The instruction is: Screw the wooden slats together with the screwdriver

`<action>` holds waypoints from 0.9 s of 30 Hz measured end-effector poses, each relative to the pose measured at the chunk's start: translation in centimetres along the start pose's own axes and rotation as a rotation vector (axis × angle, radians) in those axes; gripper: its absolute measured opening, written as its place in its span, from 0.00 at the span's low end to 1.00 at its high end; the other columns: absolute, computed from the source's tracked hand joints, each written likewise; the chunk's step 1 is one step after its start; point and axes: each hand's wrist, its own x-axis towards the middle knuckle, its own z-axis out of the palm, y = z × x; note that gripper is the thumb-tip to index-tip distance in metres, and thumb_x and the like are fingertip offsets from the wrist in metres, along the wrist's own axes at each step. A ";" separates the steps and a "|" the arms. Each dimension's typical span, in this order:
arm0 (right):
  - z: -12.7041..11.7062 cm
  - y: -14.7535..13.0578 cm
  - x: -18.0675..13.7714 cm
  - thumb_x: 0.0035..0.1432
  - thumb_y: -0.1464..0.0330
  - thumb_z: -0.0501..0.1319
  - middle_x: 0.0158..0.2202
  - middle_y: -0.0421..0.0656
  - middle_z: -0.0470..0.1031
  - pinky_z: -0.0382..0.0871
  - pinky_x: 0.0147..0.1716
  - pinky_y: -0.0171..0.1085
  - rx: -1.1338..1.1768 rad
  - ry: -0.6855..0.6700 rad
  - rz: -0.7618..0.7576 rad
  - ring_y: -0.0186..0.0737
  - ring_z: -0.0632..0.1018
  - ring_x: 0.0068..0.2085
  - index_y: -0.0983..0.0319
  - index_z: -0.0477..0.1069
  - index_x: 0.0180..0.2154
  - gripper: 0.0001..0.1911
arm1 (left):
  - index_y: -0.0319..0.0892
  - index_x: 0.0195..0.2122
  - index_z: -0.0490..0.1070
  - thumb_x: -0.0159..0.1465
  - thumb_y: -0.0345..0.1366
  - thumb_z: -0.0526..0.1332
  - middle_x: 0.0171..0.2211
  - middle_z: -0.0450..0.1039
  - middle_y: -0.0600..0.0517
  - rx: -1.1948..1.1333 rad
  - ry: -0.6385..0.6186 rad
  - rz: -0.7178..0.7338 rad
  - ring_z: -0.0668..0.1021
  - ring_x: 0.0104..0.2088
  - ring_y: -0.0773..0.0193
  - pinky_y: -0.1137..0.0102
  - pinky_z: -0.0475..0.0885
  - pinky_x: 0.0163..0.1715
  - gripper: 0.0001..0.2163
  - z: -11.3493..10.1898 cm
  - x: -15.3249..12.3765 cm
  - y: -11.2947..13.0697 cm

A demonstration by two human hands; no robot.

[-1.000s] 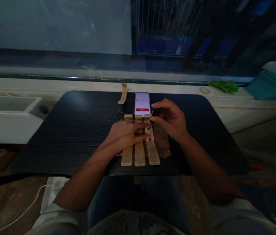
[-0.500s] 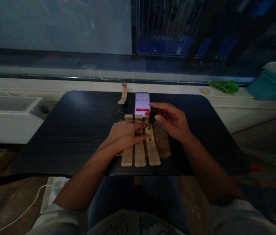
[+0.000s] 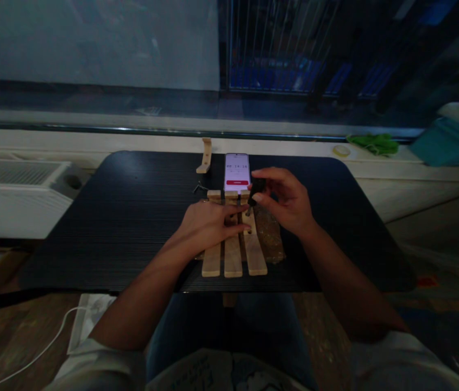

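My right hand (image 3: 290,200) is closed on the black handle of a small screwdriver (image 3: 257,193). The tool leans, and its metal tip meets a hole in the right-hand wooden slat (image 3: 257,258). Across the slats lies my left hand (image 3: 208,222), its thumb and forefinger spread on either side of that hole area. Under this hand run the left slat (image 3: 212,264) and the middle slat (image 3: 233,262), side by side with the third. Beneath them is a brown piece in clear plastic wrap (image 3: 270,239). My left hand hides the slats' middle parts.
A phone (image 3: 236,167) showing a timer lies just beyond the slats. Left of it are a curved wooden piece (image 3: 206,157) with holes and a few loose screws (image 3: 200,187). A radiator (image 3: 17,195) stands left of the dark table (image 3: 131,190); a teal container (image 3: 449,138) sits on the sill.
The fingers of my right hand have shifted slightly on the handle, and the screwdriver leans a little more to the right. My left hand and the slats stay in place.
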 end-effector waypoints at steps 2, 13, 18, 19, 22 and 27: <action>0.0 0.1 0.0 0.57 0.64 0.63 0.33 0.37 0.70 0.65 0.26 0.35 -0.006 -0.006 -0.012 0.34 0.69 0.29 0.49 0.71 0.48 0.15 | 0.57 0.56 0.70 0.64 0.59 0.50 0.46 0.78 0.50 -0.001 0.002 0.011 0.80 0.42 0.51 0.63 0.73 0.37 0.24 0.0 0.0 -0.1; 0.3 -0.1 0.2 0.54 0.64 0.66 0.34 0.38 0.70 0.63 0.23 0.34 -0.003 0.056 -0.023 0.34 0.68 0.30 0.52 0.71 0.43 0.13 | 0.57 0.56 0.70 0.64 0.60 0.50 0.46 0.78 0.50 -0.013 0.011 -0.005 0.80 0.43 0.50 0.62 0.74 0.38 0.25 0.3 0.1 -0.2; 0.4 0.0 0.2 0.54 0.64 0.67 0.34 0.37 0.69 0.63 0.22 0.33 -0.007 0.065 -0.038 0.34 0.67 0.29 0.51 0.70 0.43 0.13 | 0.57 0.56 0.70 0.64 0.59 0.51 0.49 0.77 0.50 -0.009 0.023 0.005 0.79 0.45 0.49 0.61 0.74 0.39 0.24 0.4 0.1 -0.1; 0.4 0.0 0.1 0.54 0.64 0.67 0.34 0.37 0.69 0.63 0.22 0.33 -0.005 0.067 -0.042 0.34 0.67 0.29 0.51 0.70 0.43 0.13 | 0.57 0.56 0.70 0.64 0.59 0.51 0.49 0.77 0.50 -0.009 0.022 0.001 0.79 0.45 0.49 0.61 0.74 0.39 0.24 0.4 0.1 -0.1; 0.4 0.2 0.1 0.54 0.63 0.67 0.33 0.37 0.69 0.63 0.22 0.34 -0.012 0.072 -0.043 0.34 0.67 0.29 0.49 0.71 0.44 0.15 | 0.56 0.55 0.71 0.64 0.59 0.51 0.48 0.77 0.50 -0.015 0.022 0.003 0.79 0.45 0.49 0.61 0.74 0.39 0.24 0.3 0.1 -0.2; 0.2 0.1 0.0 0.55 0.63 0.66 0.33 0.37 0.69 0.65 0.26 0.36 -0.057 0.031 -0.048 0.36 0.68 0.31 0.48 0.71 0.46 0.16 | 0.56 0.55 0.71 0.64 0.59 0.51 0.47 0.78 0.50 -0.023 0.026 0.010 0.79 0.44 0.50 0.61 0.74 0.39 0.24 0.4 0.1 -0.2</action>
